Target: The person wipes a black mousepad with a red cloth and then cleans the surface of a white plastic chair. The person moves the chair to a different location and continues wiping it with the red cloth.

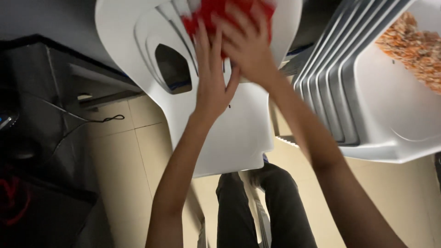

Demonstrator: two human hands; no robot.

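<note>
Left hand (212,78) spread flat on white plastic chair (229,138), right hand (248,46) gripping red cloth (216,11) at chair's top edge, stacked white chairs (367,105) just beside, tiled floor (133,156) open below, black cable (108,119) near wall.

Red cloth (216,14) blurred, cut off at top edge; right hand (250,43) fingers motion-blurred.

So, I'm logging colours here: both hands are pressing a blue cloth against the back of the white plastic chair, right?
Not quite: the cloth is red, not blue, as the head view shows. The rest holds: the left hand and right hand both press it against the back of the white plastic chair.
</note>
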